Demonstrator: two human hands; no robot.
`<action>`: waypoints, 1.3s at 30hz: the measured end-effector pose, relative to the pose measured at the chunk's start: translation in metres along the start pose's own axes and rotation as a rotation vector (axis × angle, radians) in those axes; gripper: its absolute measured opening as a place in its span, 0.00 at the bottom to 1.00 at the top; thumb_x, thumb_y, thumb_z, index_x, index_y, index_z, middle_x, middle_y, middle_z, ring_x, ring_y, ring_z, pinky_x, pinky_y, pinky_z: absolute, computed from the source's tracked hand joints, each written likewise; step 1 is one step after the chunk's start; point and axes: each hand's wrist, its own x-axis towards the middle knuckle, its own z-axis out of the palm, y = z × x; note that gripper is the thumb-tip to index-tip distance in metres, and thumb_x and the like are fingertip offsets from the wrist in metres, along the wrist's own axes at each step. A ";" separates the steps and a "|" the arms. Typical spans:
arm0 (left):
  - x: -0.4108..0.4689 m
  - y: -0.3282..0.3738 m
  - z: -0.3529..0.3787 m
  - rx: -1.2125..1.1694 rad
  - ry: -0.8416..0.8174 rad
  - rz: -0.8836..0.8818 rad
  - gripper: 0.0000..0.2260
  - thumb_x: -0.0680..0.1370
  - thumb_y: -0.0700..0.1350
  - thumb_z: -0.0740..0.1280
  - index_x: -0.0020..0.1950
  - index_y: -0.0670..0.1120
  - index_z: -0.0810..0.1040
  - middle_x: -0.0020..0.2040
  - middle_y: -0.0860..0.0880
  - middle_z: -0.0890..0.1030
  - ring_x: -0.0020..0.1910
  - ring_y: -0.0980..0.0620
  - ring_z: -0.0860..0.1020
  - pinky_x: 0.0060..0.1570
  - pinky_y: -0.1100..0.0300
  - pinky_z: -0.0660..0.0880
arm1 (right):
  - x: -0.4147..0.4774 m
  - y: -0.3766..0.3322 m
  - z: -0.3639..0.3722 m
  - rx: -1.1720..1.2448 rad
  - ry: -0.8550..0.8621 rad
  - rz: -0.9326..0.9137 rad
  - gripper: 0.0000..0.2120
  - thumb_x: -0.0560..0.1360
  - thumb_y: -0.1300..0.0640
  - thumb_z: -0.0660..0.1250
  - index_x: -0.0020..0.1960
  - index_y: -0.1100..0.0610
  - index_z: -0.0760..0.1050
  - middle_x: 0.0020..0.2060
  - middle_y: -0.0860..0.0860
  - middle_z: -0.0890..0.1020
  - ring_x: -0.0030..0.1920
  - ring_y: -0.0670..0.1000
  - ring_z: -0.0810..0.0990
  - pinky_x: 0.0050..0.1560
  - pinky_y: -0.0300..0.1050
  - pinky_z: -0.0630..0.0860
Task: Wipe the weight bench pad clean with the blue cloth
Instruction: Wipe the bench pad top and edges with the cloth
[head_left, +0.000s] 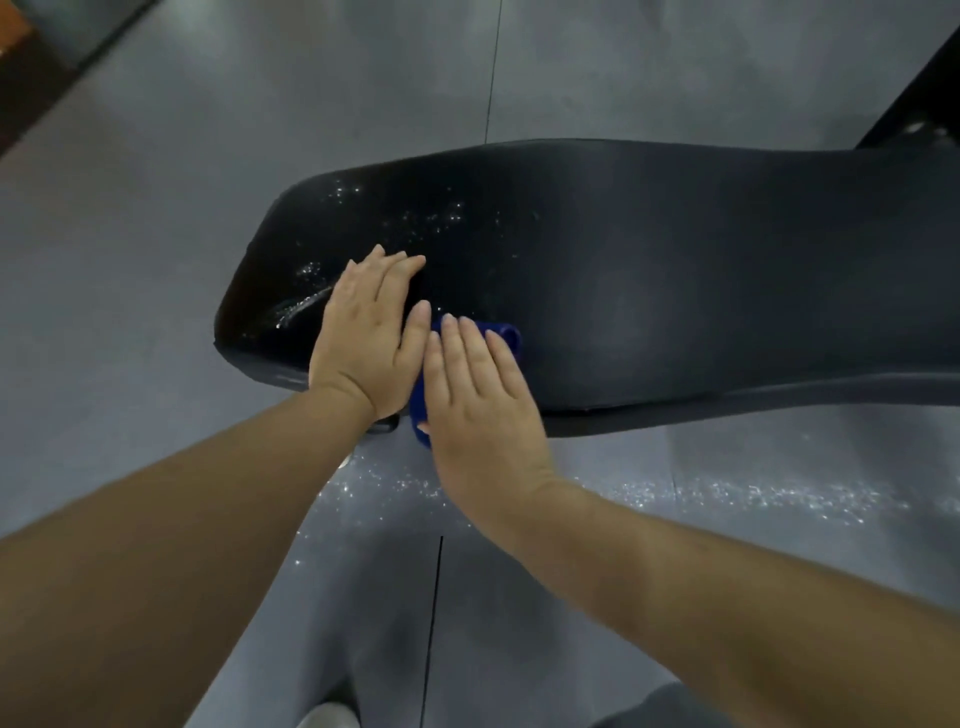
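Note:
The black weight bench pad (649, 260) runs across the middle of the view, its rounded end at the left. White specks and a smear dot the pad's left part. My left hand (366, 332) lies flat on the pad near its front edge, fingers together, nothing under it that I can see. Beside it, my right hand (480, 400) presses flat on the blue cloth (506, 332). The cloth is mostly hidden under that hand, showing only at the fingertips and by the thumb. The two hands touch at the left thumb.
Grey rubber floor (156, 208) surrounds the bench, with seams running away from me. White specks are scattered on the floor (727, 499) below the pad's front edge. A black frame part (919, 88) rises at the top right. A dark strip borders the floor at top left.

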 end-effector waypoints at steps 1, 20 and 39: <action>0.000 0.000 -0.001 -0.019 0.003 0.001 0.23 0.80 0.52 0.49 0.72 0.44 0.66 0.71 0.45 0.70 0.74 0.47 0.60 0.75 0.50 0.50 | -0.002 0.003 -0.001 -0.020 -0.012 0.008 0.34 0.81 0.49 0.53 0.75 0.66 0.40 0.77 0.62 0.49 0.77 0.60 0.47 0.75 0.55 0.42; 0.004 -0.014 -0.028 -0.695 0.042 -0.065 0.19 0.80 0.49 0.50 0.68 0.47 0.71 0.70 0.55 0.67 0.75 0.56 0.55 0.75 0.52 0.50 | -0.010 0.021 -0.014 0.127 -0.078 0.194 0.33 0.79 0.37 0.46 0.76 0.58 0.57 0.75 0.55 0.60 0.76 0.53 0.55 0.73 0.54 0.53; 0.081 -0.138 -0.034 -0.219 -0.201 -0.051 0.18 0.81 0.48 0.55 0.69 0.45 0.73 0.72 0.49 0.70 0.72 0.51 0.65 0.69 0.56 0.60 | 0.061 -0.062 -0.025 0.224 -0.090 0.616 0.26 0.76 0.50 0.49 0.71 0.53 0.69 0.72 0.52 0.69 0.73 0.54 0.65 0.72 0.48 0.56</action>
